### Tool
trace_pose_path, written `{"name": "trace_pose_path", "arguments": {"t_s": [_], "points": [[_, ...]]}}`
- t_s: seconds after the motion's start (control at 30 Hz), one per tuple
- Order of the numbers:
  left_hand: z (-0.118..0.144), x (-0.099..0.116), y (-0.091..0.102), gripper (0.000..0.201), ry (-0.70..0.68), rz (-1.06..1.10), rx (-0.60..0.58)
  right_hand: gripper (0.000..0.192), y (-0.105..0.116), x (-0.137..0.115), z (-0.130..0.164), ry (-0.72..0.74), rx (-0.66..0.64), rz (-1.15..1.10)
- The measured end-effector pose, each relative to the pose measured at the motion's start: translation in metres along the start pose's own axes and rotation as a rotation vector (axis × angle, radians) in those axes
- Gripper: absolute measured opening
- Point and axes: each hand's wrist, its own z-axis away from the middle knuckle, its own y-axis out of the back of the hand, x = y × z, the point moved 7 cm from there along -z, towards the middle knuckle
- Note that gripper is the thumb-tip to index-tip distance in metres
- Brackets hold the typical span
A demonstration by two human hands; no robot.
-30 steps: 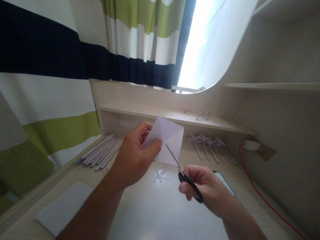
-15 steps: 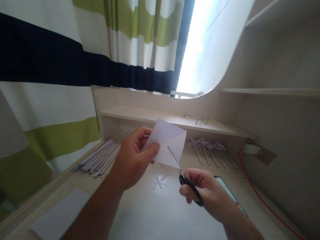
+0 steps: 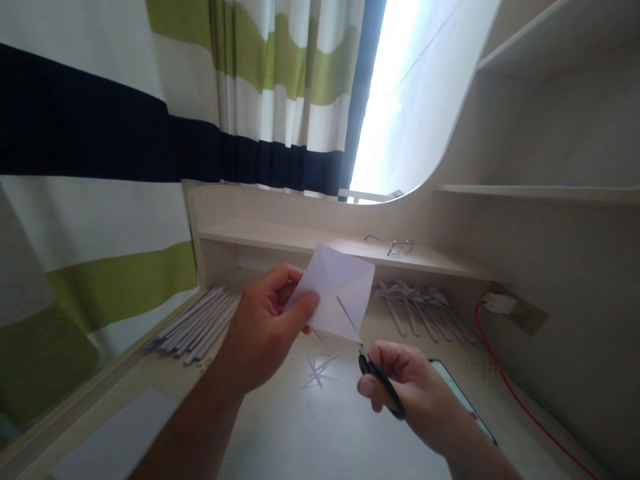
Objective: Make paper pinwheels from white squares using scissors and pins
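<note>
My left hand (image 3: 275,327) pinches a square of white paper (image 3: 333,290) by its left side, thumb on top. Faint diagonal creases run across the square. In my right hand (image 3: 400,380) is a pair of scissors (image 3: 384,387) with black handles, thumb and fingers closed round the handles. The scissors meet the paper's lower right corner, and one dark blade lies along the diagonal toward the centre. The other blade is hidden, seemingly behind the paper. Beneath the square, a few thin paper strips (image 3: 317,370) lie crossed on the desk.
Rolled paper sticks (image 3: 197,327) are piled at the left. Several paper pinwheels on sticks (image 3: 417,307) lie back right. A phone (image 3: 463,400) rests beside my right wrist, near a red cable (image 3: 515,390). White sheets (image 3: 115,437) sit front left; glasses (image 3: 395,245) are on the shelf.
My view has tipped up slightly, so the scene sits a little lower. The paper has tilted a little and its creases show more clearly. Both hands keep their holds.
</note>
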Motion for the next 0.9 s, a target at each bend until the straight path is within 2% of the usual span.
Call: {"name": "trace_pose_path", "arguments": {"t_s": [0.37,0.57,0.63,0.77,0.83,0.9], "points": [[0.0,0.0,0.001,0.015,0.019,-0.009,0.0,0.04,0.001,0.002,-0.001,-0.003,0.016,-0.003],[0.001,0.002,0.0,0.015,0.013,-0.004,0.0,0.039,-0.003,0.003,0.0,-0.018,-0.028,-0.038],[0.0,0.004,0.005,0.014,-0.006,-0.006,0.046,0.04,-0.004,0.006,0.0,-0.051,-0.058,-0.037],[-0.004,0.008,0.031,0.015,-0.058,-0.021,0.243,0.044,0.004,0.015,0.0,-0.154,-0.154,0.096],[-0.006,0.006,0.042,0.018,-0.058,-0.001,0.287,0.044,0.022,0.009,-0.003,-0.105,-0.067,0.146],[-0.008,0.0,0.04,0.019,-0.017,0.02,0.203,0.043,0.046,-0.006,-0.003,0.054,0.18,0.13]]}}
